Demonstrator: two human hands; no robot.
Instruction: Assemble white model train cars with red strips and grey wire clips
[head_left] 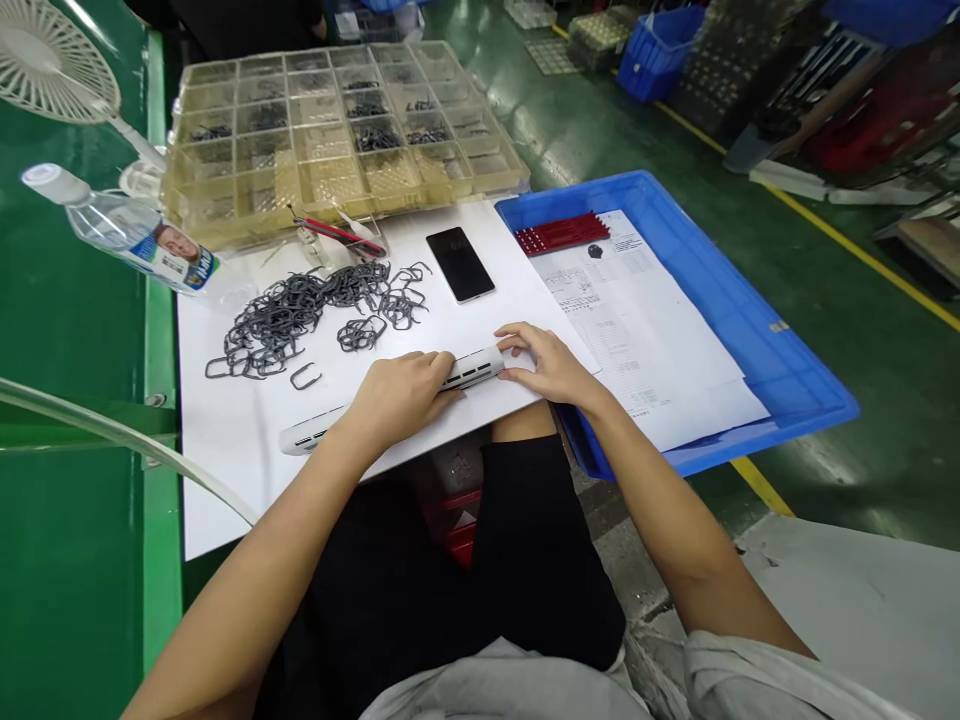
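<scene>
A long white slotted plastic bar (472, 368) lies across the near edge of a white sheet (247, 430). My left hand (401, 395) is curled over the bar's middle. My right hand (544, 362) grips the bar's right end with bent fingers. Just beyond the hands lies a pile of dark grey metal clips (300, 310), with one loose clip (305, 377) close to the bar's left part.
A black phone (460, 263) lies on the sheet. Behind it stands a clear compartment tray (337, 130) with red-handled tweezers (334, 232) in front. A blue bin (780, 370) with papers and a red part (561, 233) sits right. Water bottle (127, 230) and fan (52, 60) left.
</scene>
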